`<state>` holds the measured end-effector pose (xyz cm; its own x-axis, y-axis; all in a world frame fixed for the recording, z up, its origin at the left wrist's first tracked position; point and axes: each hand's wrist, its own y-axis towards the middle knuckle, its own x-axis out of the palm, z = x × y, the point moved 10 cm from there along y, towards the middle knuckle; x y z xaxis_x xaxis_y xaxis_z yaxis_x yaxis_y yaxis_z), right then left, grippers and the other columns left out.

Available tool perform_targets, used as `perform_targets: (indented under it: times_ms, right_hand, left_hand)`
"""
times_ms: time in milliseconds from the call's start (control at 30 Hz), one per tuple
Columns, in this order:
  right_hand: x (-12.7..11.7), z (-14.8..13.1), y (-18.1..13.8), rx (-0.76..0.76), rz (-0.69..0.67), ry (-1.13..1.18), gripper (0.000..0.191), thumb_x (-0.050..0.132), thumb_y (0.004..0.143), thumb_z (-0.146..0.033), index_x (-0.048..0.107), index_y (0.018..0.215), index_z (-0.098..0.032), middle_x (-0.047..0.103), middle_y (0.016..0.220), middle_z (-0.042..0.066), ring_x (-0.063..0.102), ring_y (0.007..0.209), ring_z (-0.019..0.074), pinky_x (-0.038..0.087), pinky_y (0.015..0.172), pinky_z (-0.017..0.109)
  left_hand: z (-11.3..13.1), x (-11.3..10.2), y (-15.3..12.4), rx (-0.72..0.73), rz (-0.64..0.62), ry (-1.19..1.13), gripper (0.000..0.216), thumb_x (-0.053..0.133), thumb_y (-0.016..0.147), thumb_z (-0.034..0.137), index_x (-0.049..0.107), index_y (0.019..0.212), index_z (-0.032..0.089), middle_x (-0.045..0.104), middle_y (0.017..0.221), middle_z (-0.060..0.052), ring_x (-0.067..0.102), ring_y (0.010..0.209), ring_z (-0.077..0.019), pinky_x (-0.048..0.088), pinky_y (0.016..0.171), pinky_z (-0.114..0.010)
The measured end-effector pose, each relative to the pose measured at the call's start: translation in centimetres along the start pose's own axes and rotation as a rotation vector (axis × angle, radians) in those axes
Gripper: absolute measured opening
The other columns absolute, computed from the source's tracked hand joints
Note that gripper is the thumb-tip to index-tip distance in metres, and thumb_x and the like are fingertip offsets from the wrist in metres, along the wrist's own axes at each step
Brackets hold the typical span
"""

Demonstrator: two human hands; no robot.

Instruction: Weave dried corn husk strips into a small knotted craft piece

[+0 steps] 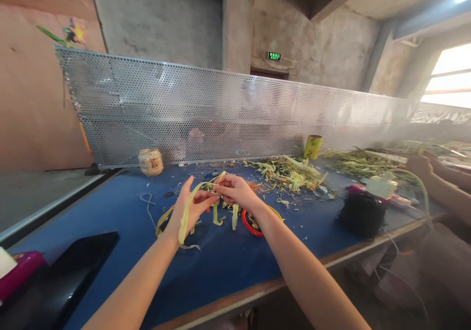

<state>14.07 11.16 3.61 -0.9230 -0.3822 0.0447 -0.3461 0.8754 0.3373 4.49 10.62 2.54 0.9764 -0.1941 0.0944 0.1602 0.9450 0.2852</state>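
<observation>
Both my hands work over the middle of the blue table. My left hand is palm-up, fingers partly spread, with a pale yellow-green leaf strip draped across it and hanging past the wrist. My right hand is closed in a pinch on the upper end of that strip, fingertips meeting the left fingers. Under my hands lie more loose strips and a red ring.
A heap of leaf scraps lies behind, by a yellow-green cup. A small jar stands at the perforated metal screen. A black spool sits right, a dark tablet left. Another person's hands work at far right.
</observation>
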Motion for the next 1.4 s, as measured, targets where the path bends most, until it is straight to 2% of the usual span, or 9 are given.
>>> perform_targets:
  times_ms: [367,467,567,667,767,867,1000,1133,1400]
  right_hand:
    - [-0.4,0.8,0.1,0.050,-0.007,0.099,0.026,0.064,0.068,-0.036,0.046,0.070,-0.018,0.042,0.047,-0.010,0.024,0.031,0.0000,0.014,0.032,0.015]
    - [-0.6,1.1,0.0,0.094,0.003,0.097,0.027,0.062,0.069,-0.040,0.050,0.072,-0.017,0.046,0.050,-0.008,0.025,0.032,-0.0002,0.014,0.032,0.015]
    - [-0.7,0.9,0.0,0.100,0.004,0.077,0.033,0.051,0.075,-0.048,0.056,0.087,-0.018,0.051,0.055,-0.005,0.028,0.033,0.0006,0.016,0.033,0.016]
    - [-0.6,0.2,-0.1,0.047,-0.007,-0.006,0.036,0.047,0.078,-0.046,0.057,0.101,-0.020,0.052,0.057,-0.004,0.033,0.034,0.0016,0.018,0.034,0.017]
    - [0.0,0.2,-0.2,0.044,-0.013,-0.112,0.038,0.045,0.080,-0.045,0.059,0.105,-0.020,0.050,0.057,-0.004,0.037,0.034,0.0024,0.022,0.034,0.017]
    - [0.6,0.4,-0.2,0.051,-0.016,-0.186,0.042,0.045,0.079,-0.047,0.058,0.109,-0.021,0.051,0.058,-0.004,0.041,0.037,0.0041,0.029,0.037,0.018]
    - [0.4,-0.7,-0.1,-0.047,0.054,-0.314,0.038,0.043,0.081,-0.043,0.062,0.101,-0.018,0.052,0.060,-0.003,0.038,0.044,0.0058,0.034,0.046,0.020]
    - [0.0,-2.9,-0.4,-0.225,0.144,-0.560,0.030,0.043,0.084,-0.031,0.068,0.075,-0.017,0.057,0.073,0.001,0.044,0.068,0.0112,0.037,0.074,0.027]
    - [-0.8,-2.5,-0.5,-0.151,0.278,-0.720,0.024,0.047,0.083,-0.028,0.067,0.095,-0.026,0.039,0.078,0.003,0.040,0.087,0.0153,0.035,0.085,0.030]
  left_hand:
    - [-1.1,0.6,-0.5,-0.209,-0.045,-0.173,0.103,0.072,0.053,0.009,0.010,0.135,0.009,0.065,0.061,-0.002,0.054,0.050,-0.0093,0.039,0.046,-0.019]
    - [-0.6,1.1,-0.7,-0.191,-0.090,-0.171,0.099,0.070,0.056,0.007,0.010,0.135,0.007,0.064,0.059,-0.001,0.052,0.048,-0.0081,0.038,0.047,-0.019]
    - [0.1,1.4,-0.6,-0.131,-0.120,-0.184,0.091,0.070,0.056,0.010,0.020,0.132,0.008,0.059,0.056,0.004,0.049,0.046,-0.0066,0.036,0.045,-0.018]
    - [0.4,0.4,-0.3,-0.069,-0.035,-0.200,0.083,0.071,0.056,0.014,0.030,0.128,0.013,0.060,0.068,0.002,0.054,0.054,-0.0080,0.037,0.046,-0.018]
    - [0.5,-0.5,-0.1,-0.016,0.056,-0.189,0.084,0.071,0.057,0.017,0.029,0.130,0.019,0.060,0.084,0.000,0.056,0.058,-0.0083,0.040,0.048,-0.020]
    - [0.3,-0.3,0.1,0.014,0.038,-0.205,0.087,0.070,0.059,0.018,0.024,0.133,0.020,0.061,0.080,0.000,0.055,0.054,-0.0084,0.039,0.044,-0.020]
    - [0.3,-0.1,0.3,0.036,0.020,-0.214,0.090,0.070,0.060,0.018,0.020,0.134,0.016,0.063,0.072,-0.001,0.056,0.053,-0.0107,0.037,0.040,-0.019]
    - [0.6,-0.2,0.4,0.046,0.029,-0.187,0.088,0.070,0.060,0.018,0.022,0.133,0.017,0.064,0.070,-0.001,0.055,0.054,-0.0114,0.037,0.039,-0.019]
    - [0.6,0.1,0.1,0.038,-0.013,-0.073,0.083,0.070,0.059,0.026,0.028,0.130,0.014,0.057,0.059,0.005,0.050,0.041,-0.0082,0.037,0.038,-0.020]
